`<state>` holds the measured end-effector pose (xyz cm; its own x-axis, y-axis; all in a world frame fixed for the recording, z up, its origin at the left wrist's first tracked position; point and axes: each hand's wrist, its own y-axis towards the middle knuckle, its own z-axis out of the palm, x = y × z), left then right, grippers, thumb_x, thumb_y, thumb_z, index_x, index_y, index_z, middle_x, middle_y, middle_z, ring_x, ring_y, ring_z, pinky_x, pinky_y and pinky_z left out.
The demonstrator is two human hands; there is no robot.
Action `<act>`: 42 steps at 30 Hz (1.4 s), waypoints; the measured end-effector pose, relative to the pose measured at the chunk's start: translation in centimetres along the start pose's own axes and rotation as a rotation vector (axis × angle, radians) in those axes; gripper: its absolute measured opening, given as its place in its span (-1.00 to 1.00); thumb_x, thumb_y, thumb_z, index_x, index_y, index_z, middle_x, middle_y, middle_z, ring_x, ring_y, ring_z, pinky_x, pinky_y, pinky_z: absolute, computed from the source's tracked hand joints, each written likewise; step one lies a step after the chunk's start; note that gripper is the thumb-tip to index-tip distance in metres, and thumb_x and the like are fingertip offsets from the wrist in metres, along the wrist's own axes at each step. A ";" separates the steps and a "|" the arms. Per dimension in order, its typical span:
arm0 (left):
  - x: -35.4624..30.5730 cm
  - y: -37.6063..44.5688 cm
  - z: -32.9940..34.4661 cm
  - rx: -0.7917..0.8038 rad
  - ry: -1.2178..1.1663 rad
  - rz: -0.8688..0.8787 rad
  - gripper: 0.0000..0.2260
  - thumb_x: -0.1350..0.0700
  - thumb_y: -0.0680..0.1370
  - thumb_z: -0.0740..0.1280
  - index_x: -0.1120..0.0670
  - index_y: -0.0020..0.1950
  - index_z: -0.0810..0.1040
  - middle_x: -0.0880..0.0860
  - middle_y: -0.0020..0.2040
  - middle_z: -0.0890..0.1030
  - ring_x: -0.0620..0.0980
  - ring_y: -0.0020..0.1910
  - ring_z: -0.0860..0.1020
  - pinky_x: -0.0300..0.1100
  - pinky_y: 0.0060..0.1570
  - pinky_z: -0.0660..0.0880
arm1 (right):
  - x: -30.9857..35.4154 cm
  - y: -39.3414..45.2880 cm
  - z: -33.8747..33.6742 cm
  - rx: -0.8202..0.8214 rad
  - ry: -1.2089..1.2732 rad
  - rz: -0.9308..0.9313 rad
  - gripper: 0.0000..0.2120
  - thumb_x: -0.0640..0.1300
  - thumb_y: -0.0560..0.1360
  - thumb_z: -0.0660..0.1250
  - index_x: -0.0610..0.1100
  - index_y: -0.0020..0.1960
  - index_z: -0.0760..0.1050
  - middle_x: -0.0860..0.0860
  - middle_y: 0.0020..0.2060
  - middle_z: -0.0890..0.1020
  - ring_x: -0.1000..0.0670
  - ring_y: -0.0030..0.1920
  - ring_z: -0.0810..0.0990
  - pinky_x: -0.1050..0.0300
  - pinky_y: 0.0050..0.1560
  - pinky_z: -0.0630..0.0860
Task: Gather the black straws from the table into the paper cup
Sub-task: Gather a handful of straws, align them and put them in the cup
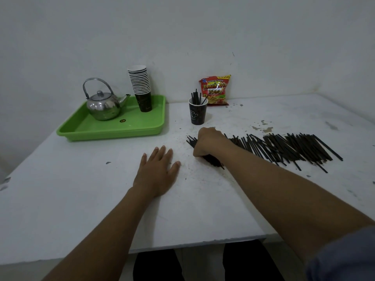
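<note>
Two hands are seen over the white surface point(203, 199). Nearest, the left hand point(157, 171) is laid flat and spread wide, holding nothing. Just beyond it, the right hand point(209, 142) is curled into a fist around a small bundle of black straws point(213, 161), whose ends stick out on both sides of the fist while the bundle rests low against the surface. To its right, a long loose row of black straws point(284, 147) is spread out, most lying roughly parallel, a few crossed or strayed at the near edge. They look thin, straight, matte and alike in length. Farther back, the paper cup point(197, 112) stands upright, dark with a white rim, and only a few straws are held in it, so most of the work is judged to remain. Trouble is likely if the bundle is lifted with uneven ends: straws could slip from the fist, or the light cup could be tipped by a bundle pushed in at an angle. Behind stand a snack bag point(216, 89), a green tray point(85, 128), a steel kettle point(103, 106) and stacked cups point(141, 86).
</note>
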<state>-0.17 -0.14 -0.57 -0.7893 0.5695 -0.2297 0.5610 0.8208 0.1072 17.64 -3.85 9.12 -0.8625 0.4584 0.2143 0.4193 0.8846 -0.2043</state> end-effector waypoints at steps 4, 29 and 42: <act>0.0 0.0 0.0 -0.008 -0.007 0.001 -0.41 -0.24 0.66 -0.02 -0.04 0.65 0.11 0.02 0.68 0.05 -0.01 0.65 -0.05 0.11 0.59 -0.11 | 1.0 0.5 -0.6 0.086 -0.104 0.028 -0.61 -0.19 0.35 0.45 -0.23 0.15 0.50 -0.15 0.02 0.51 -0.15 -0.03 0.58 0.09 -0.21 0.54; 0.0 -0.2 -0.2 -0.059 -0.057 0.055 -0.51 -0.14 0.69 0.06 0.05 0.56 0.33 0.08 0.60 0.27 0.06 0.61 0.16 0.13 0.57 0.05 | -1.8 1.9 0.4 -0.079 0.015 -0.147 -0.69 0.05 0.67 0.17 -0.14 0.26 0.45 -0.10 0.08 0.56 -0.12 0.01 0.54 0.02 -0.03 0.50; -6.6 -0.4 -4.6 0.603 -1.911 -0.678 -0.59 0.14 0.70 0.07 0.43 0.30 0.50 0.40 0.25 0.59 0.35 0.24 0.58 0.16 0.16 0.59 | -0.8 -1.6 -1.1 -0.285 1.614 -0.329 -0.54 0.00 0.63 0.35 -0.08 -0.35 0.26 0.02 -0.60 0.23 0.05 -0.64 0.16 0.27 -0.55 0.14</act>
<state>3.69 -4.03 5.39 0.0965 -0.7988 -0.5939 0.6672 0.4946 -0.5569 18.00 -5.54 10.37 0.1631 -0.2853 0.9445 0.4825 0.8581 0.1759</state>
